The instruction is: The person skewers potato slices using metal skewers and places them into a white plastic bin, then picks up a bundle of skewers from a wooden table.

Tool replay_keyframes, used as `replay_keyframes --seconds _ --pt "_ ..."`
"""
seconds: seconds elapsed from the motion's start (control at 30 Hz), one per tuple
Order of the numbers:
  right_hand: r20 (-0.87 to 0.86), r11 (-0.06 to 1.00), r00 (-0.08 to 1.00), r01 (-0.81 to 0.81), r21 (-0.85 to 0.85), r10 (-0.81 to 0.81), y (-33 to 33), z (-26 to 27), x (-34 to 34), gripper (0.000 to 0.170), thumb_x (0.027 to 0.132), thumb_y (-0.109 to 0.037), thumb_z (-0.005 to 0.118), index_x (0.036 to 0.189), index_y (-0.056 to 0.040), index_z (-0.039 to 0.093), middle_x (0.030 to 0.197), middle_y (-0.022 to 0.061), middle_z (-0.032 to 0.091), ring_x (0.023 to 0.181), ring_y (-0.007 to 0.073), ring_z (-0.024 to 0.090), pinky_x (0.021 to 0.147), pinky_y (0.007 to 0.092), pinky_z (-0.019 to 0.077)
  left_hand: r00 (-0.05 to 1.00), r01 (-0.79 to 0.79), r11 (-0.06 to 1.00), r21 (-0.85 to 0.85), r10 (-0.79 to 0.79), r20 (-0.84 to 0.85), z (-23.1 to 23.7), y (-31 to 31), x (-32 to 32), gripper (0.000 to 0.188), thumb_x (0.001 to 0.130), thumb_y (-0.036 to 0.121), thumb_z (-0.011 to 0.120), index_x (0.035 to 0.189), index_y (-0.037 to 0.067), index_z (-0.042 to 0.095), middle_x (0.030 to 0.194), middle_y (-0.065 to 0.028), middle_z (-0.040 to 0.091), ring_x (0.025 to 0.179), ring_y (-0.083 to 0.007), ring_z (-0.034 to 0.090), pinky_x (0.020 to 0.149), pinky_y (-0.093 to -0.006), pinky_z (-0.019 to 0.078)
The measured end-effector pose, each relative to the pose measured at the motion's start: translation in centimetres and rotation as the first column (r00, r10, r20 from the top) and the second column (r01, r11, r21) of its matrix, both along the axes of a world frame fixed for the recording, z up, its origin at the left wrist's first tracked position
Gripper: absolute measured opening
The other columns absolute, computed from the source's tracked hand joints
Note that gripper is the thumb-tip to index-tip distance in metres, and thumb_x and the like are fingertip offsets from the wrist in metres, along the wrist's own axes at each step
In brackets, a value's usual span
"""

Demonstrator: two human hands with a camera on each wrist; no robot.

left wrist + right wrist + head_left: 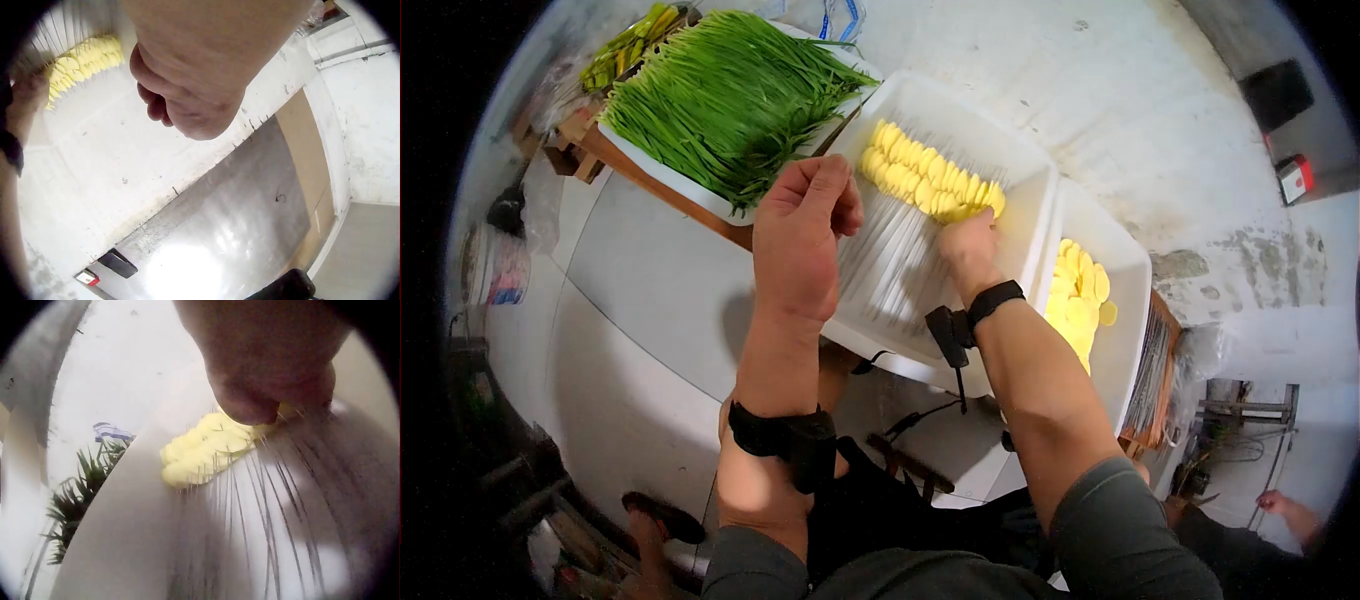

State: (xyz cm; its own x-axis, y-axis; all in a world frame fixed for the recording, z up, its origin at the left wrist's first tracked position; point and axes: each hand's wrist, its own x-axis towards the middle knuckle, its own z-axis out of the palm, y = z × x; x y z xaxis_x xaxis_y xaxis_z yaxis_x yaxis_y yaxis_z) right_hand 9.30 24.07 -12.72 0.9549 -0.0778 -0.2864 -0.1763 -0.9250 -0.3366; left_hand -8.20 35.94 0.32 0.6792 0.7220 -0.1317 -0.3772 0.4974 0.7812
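Note:
In the head view a white bin [1040, 235] holds rows of yellow slices [925, 175] threaded on thin skewers [890, 250]. My right hand [972, 245] reaches into it, fingers at the right end of the rows; the right wrist view shows that hand [269, 375] over the slices [206, 450], its fingertips partly hidden. What it pinches cannot be made out. My left hand [800, 235] is raised over the bin's left side with its fingers curled; nothing shows in it, and in the left wrist view the left hand [194, 94] is likewise curled.
A tray of long green stalks [710, 100] stands left of the bin. On the right, a second white bin [1135, 270] holds loose yellow slices [1080, 300], and beyond it lies a box of thin sticks [1150, 375]. Another person's arm [1295, 520] shows at lower right.

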Motion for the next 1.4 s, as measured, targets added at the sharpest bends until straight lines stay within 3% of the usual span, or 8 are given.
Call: replay_keyframes --seconds 0.43,0.6,0.7,1.13,1.2,1.27,1.33,1.4 --pt "0.012 0.969 0.973 -0.227 -0.094 0.229 -0.8 2.0 0.1 0.050 0.081 -0.017 0.057 0.125 -0.0012 0.041 0.128 0.0266 0.042 0.122 0.0417 0.043 0.104 0.0432 0.0360 1.000 0.013 1.000 0.020 -0.013 0.010 -0.2 0.2 -0.3 0.015 0.094 0.017 0.057 0.091 0.003 0.060 0.077 -0.0010 0.058 0.064 -0.0106 0.052 0.056 -0.0235 0.0426" --pt "0.211 0.946 0.928 -0.323 0.040 0.308 0.0 2.3 0.0 0.066 0.081 -0.024 0.060 0.138 -0.0040 0.033 0.140 0.0282 0.029 0.130 0.0437 0.031 0.107 0.0455 0.0318 0.999 0.027 1.000 0.014 -0.027 0.022 -0.3 0.2 -0.3 0.014 0.094 0.018 0.057 0.092 0.004 0.061 0.077 -0.0010 0.058 0.065 -0.0099 0.054 0.056 -0.0232 0.0439" --pt "0.172 0.909 0.893 -0.412 -0.058 0.416 0.7 0.5 1.4 0.086 0.076 -0.037 0.065 0.145 -0.0082 0.023 0.144 0.0294 0.025 0.132 0.0467 0.028 0.110 0.0442 0.0273 0.999 0.034 0.999 0.014 -0.035 0.026 -0.3 0.3 -0.2 0.014 0.094 0.018 0.057 0.092 0.005 0.061 0.077 -0.0008 0.058 0.065 -0.0098 0.055 0.056 -0.0227 0.0442" --pt "0.089 0.845 0.843 -0.516 -0.139 0.530 1.4 0.4 2.5 0.088 0.080 -0.049 0.062 0.147 -0.0091 0.021 0.152 0.0212 0.016 0.139 0.0416 0.015 0.109 0.0536 0.0270 0.999 0.038 0.999 0.004 -0.038 -0.028 -0.1 -0.1 0.2 0.014 0.095 0.017 0.055 0.090 0.004 0.059 0.076 -0.0013 0.057 0.064 -0.0112 0.053 0.057 -0.0240 0.0426" --pt "0.279 0.843 0.803 -0.535 -0.049 0.526 1.4 1.2 2.1 0.089 0.079 -0.052 0.061 0.141 0.0031 0.029 0.144 0.0274 0.032 0.137 0.0397 0.023 0.113 0.0413 0.0227 0.999 0.023 0.999 0.039 -0.022 -0.028 -0.7 0.1 0.5 0.013 0.094 0.016 0.055 0.090 0.004 0.058 0.075 -0.0007 0.054 0.064 -0.0110 0.051 0.057 -0.0239 0.0423" --pt "0.424 0.776 0.740 -0.618 0.124 0.522 0.2 5.6 -0.9 0.072 0.081 -0.038 0.067 0.134 0.0026 0.041 0.134 0.0271 0.043 0.126 0.0389 0.040 0.106 0.0435 0.0341 0.998 0.040 0.999 0.026 -0.039 -0.054 -0.4 -0.1 0.7 0.012 0.094 0.016 0.055 0.091 0.004 0.057 0.074 -0.0004 0.052 0.066 -0.0107 0.051 0.057 -0.0238 0.0427" --pt "0.475 0.576 0.762 -0.646 0.501 0.441 -2.9 10.5 -5.4 0.051 0.085 -0.023 0.065 0.125 0.0042 0.047 0.116 0.0230 0.056 0.108 0.0302 0.056 0.092 0.0377 0.0450 0.997 0.045 0.999 0.019 -0.043 -0.064 -0.6 -0.5 1.3 0.011 0.093 0.016 0.058 0.090 0.005 0.058 0.074 0.0004 0.054 0.064 -0.0092 0.050 0.056 -0.0224 0.0415" --pt "0.280 0.390 0.836 -0.482 0.785 0.471 -7.3 13.3 -9.0 0.027 0.089 -0.013 0.060 0.110 0.0038 0.053 0.092 0.0150 0.064 0.082 0.0190 0.062 0.074 0.0288 0.0492 0.998 0.027 1.000 0.013 -0.026 -0.063 -0.7 -1.0 2.0 0.011 0.091 0.016 0.061 0.088 0.006 0.060 0.074 0.0013 0.055 0.062 -0.0078 0.050 0.055 -0.0210 0.0401"
